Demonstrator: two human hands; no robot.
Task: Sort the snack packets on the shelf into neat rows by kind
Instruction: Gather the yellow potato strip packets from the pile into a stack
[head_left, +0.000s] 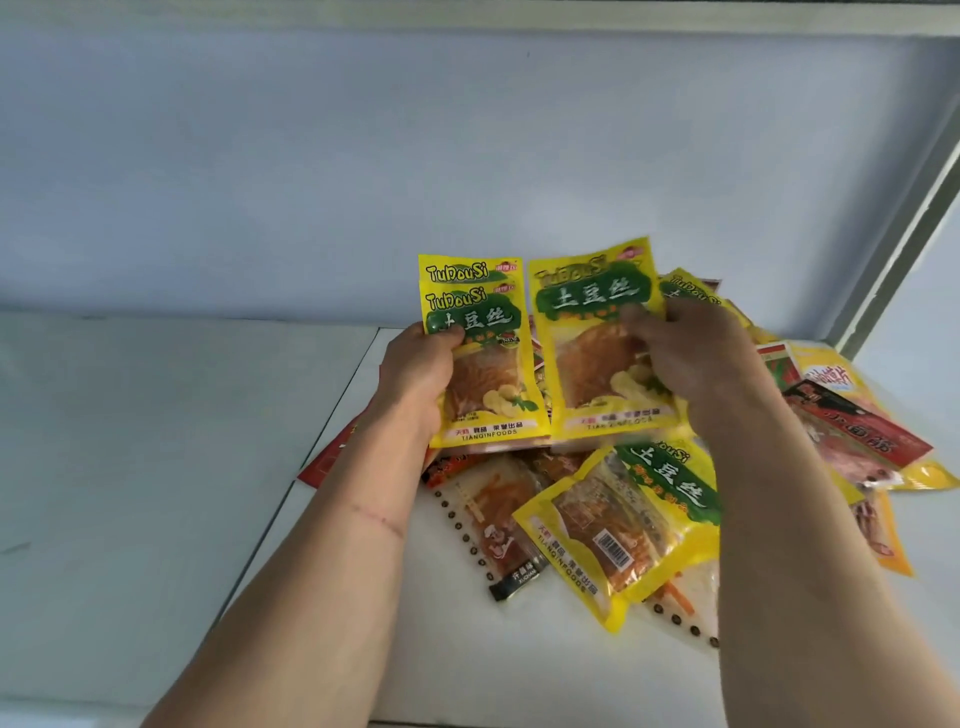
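My left hand (415, 369) grips two stacked yellow TuDouSi packets (480, 379), held upright above the pile. My right hand (691, 353) pinches a third yellow TuDouSi packet (592, 353) right beside them, thumb across its front. Below lies a mixed pile on the white shelf (156, 467): another yellow TuDouSi packet (623, 530) tilted at the front, a clear packet with a dotted edge (488, 519), red packets (857, 431) and orange-yellow ones (831, 379) at the right. Part of the pile is hidden under my hands.
The shelf's back wall (363, 182) rises just behind the pile. A metal upright (904, 234) slants at the right edge. A red packet corner (327, 457) pokes out beneath my left wrist. The shelf's left half holds no packets.
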